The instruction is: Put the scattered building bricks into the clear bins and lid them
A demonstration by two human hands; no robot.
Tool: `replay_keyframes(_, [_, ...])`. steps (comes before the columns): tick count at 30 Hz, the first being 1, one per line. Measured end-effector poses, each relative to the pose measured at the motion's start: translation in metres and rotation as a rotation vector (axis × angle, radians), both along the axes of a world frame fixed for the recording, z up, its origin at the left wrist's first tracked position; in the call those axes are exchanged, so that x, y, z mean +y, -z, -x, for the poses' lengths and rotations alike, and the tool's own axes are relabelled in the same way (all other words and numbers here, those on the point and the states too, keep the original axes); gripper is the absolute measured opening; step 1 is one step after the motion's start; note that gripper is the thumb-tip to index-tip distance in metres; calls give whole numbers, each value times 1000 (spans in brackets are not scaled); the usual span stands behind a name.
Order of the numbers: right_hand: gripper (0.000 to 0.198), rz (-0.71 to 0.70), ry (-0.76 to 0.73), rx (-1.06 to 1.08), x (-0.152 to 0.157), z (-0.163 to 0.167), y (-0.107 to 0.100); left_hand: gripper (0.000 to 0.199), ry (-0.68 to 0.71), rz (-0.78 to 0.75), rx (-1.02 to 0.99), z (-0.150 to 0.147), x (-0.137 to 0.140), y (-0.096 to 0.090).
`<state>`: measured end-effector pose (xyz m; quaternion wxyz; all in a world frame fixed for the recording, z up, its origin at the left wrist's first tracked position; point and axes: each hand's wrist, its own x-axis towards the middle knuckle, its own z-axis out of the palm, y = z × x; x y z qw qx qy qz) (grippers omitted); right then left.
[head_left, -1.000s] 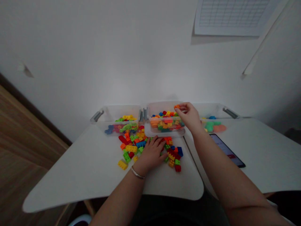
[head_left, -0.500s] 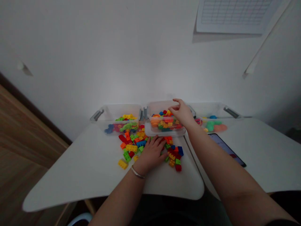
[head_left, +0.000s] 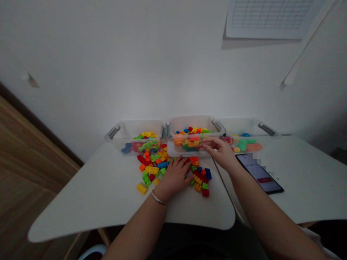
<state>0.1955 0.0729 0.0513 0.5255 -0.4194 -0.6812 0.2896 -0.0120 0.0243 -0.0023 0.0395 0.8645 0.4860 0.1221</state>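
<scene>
My left hand [head_left: 175, 177], with a bangle at the wrist, lies palm down on a loose pile of colourful toy building bricks [head_left: 151, 170], its fingers spread. A yellow brick [head_left: 141, 188] sits at the pile's near left. My right hand [head_left: 221, 153] hovers by the front right corner of the middle clear plastic box [head_left: 189, 121], fingers loosely curved and apart. I see nothing held in it. Inside that box are several mixed bricks [head_left: 191, 139]. The box stands on a pale lid-like piece [head_left: 171, 150].
A left clear box [head_left: 141, 125] holds bricks and other coloured pieces. The right clear box [head_left: 238, 124] contains green, orange and blue shapes. A phone [head_left: 260, 175] with its screen lit lies right of my right forearm. Behind the white table [head_left: 114, 195] rises a wall.
My right hand has come down and toward me, from above the middle box to its front right corner. My left hand stays on the pile.
</scene>
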Motion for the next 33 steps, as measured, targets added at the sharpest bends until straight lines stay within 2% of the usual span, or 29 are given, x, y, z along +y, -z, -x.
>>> replay_keyframes(5, [24,157,-111,-228,-17,-20,29,55,0,-3,-2,-1,1,1])
replay_keyframes(8, [27,206,-157,-325,-25,-28,44,56,0,7,2,-1,1,1])
replay_keyframes(12, [31,250,-187,-347,-27,-36,58,57,0,12,10,0,1,0])
replay_keyframes(19, [44,313,-344,-254,-20,-52,71,57,-6,16,9,-1,1,-1])
replay_keyframes(24, [54,262,-355,-305,-21,-55,70,56,-3,10,-3,0,1,1])
replay_keyframes(28, [51,262,-347,-307,-20,-54,71,56,-2,5,-5,0,1,1])
replay_keyframes(33, [44,192,-188,-369,-16,-51,79,56,-8,22,3,0,1,-1])
